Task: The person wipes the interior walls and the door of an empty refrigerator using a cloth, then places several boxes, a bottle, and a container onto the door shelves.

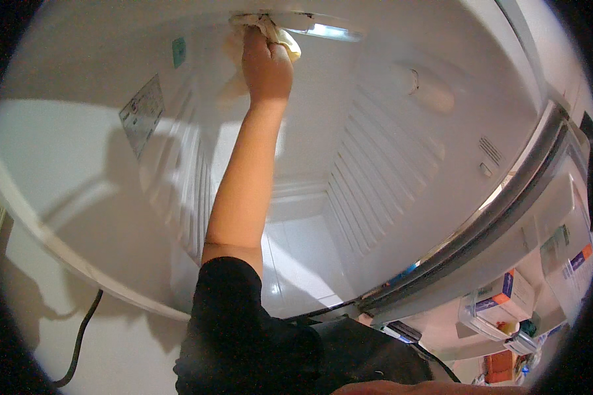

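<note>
My left hand (pixel 268 66) reaches up inside a white refrigerator compartment (pixel 311 89). It grips a crumpled, pale yellow cloth (pixel 287 43). The cloth is against the housing of a lit lamp (pixel 331 32) at the top of the view; the fingertips are hidden behind the hand and the cloth. A black sleeve (pixel 227 291) covers the upper part of this arm. Only a strip of my other arm (pixel 415 388) shows along the bottom edge, and my right hand is out of view.
Ribbed side walls (pixel 375 173) flank the compartment. A printed label (pixel 143 116) and a green sticker (pixel 178 52) are on the left wall, a pale rounded protrusion (pixel 430 91) on the right. The open door's shelves hold a box (pixel 511 296). A black cord (pixel 84 335) hangs lower left.
</note>
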Available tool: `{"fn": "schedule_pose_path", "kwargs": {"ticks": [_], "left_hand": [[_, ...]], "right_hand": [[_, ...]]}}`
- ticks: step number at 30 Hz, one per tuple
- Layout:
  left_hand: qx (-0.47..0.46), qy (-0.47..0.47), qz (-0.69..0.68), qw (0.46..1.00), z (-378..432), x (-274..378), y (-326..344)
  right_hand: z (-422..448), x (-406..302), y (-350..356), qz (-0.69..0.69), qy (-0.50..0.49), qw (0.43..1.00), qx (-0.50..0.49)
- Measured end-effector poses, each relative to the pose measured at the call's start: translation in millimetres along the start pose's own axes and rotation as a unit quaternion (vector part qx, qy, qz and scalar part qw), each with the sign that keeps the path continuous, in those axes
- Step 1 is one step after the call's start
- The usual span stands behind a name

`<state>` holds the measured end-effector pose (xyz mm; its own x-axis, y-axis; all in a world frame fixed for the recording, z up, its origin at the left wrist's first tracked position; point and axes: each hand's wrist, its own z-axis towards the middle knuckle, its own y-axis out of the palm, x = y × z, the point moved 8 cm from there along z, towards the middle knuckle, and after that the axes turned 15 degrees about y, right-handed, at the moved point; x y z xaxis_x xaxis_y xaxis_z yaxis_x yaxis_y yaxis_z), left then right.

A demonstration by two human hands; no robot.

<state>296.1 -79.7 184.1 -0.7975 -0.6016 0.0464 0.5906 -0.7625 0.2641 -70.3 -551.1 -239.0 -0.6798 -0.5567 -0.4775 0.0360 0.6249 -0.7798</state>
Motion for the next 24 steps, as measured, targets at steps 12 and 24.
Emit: {"fn": "schedule_pose_path", "kwargs": {"ticks": [12, 24], "left_hand": [[0.086, -0.185, -0.214, 0.955, -8.4, 67.7, -28.8], [0.255, 0.125, -0.149, 0.947, 17.7, 191.9, -45.5]], "right_hand": [[-14.2, 30.8, 8.9, 0.04, -0.022, 0.999, -0.013], [-25.5, 76.4, 33.0, 0.093, -0.018, 0.994, -0.044]]}}
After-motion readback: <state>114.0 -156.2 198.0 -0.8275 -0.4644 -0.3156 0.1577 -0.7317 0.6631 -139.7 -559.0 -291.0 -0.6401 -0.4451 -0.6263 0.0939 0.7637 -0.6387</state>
